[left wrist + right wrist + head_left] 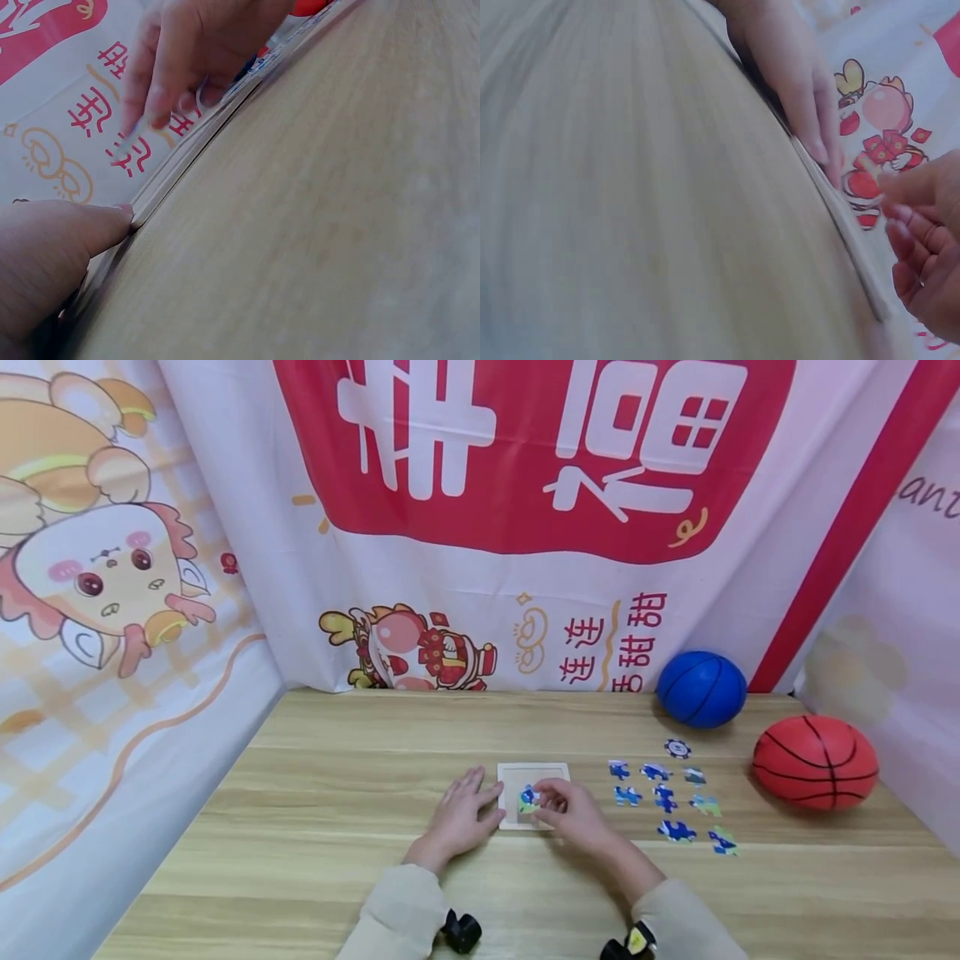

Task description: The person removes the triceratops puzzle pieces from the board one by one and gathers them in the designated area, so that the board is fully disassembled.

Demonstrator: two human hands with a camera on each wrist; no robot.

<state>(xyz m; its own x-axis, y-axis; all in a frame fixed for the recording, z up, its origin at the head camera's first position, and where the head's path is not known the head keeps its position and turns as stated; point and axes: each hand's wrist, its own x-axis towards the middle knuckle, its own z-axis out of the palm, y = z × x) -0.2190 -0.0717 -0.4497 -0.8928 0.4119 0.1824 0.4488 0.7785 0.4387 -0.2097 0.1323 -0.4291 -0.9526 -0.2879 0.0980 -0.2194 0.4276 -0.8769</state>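
A small square puzzle frame [517, 767] with a pale rim lies on the table. My left hand [463, 814] rests at its left side, fingers fairly straight, the thumb touching the near left edge; the left wrist view shows that thumb [101, 225] against the rim. Over the frame, my right hand [576, 817] pinches a blue and green jigsaw piece [528, 798] between thumb and fingers. In the right wrist view the right hand's fingers [922, 240] are curled, and the piece itself is hard to make out there.
Several loose jigsaw pieces [664, 798] lie spread right of the frame, with a round blue and white token [677, 748] behind them. A blue ball [702, 689] and a red ball [815, 763] sit at the far right. Printed cloth [450, 560] hangs behind the wooden table [337, 777].
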